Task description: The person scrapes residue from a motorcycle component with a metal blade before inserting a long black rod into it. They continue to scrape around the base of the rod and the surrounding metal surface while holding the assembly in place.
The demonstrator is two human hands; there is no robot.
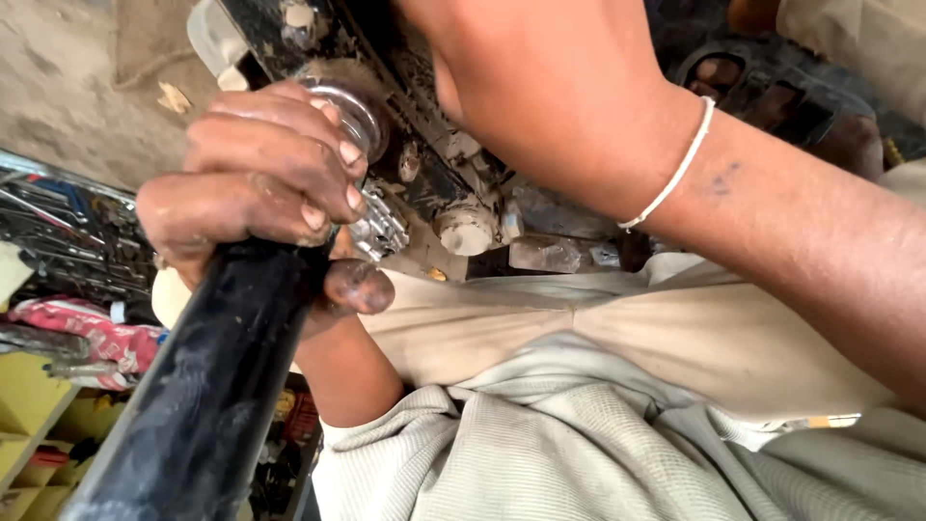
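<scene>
In the head view, a thick black bar [207,386] is seen running from the lower left corner up toward a black machine body [386,87], and the left hand [256,188] is closed tightly around the bar's upper end, fingers wrapped over and the thumb [357,287] pressed beneath, so that grip is fully shut on the bar. Just beside those fingertips a shiny round metal part [355,111] and a small toothed metal piece [381,230] are seen against the machine. The right hand [550,92] is laid over the machine from above, a white band [675,174] at the wrist; its fingers are hidden behind the body, so how far that grip is closed, or what it holds, cannot be told. The work is held over the person's lap, above beige cloth [617,338], with a tool rack [68,232] at the left. It is judged that the greasy bar could be lost from the grasp if it is levered hard, and the knuckles could be driven into the toothed piece or the metal edges. The machine, seemingly steadied only by hand, could also be tipped off the lap.
</scene>
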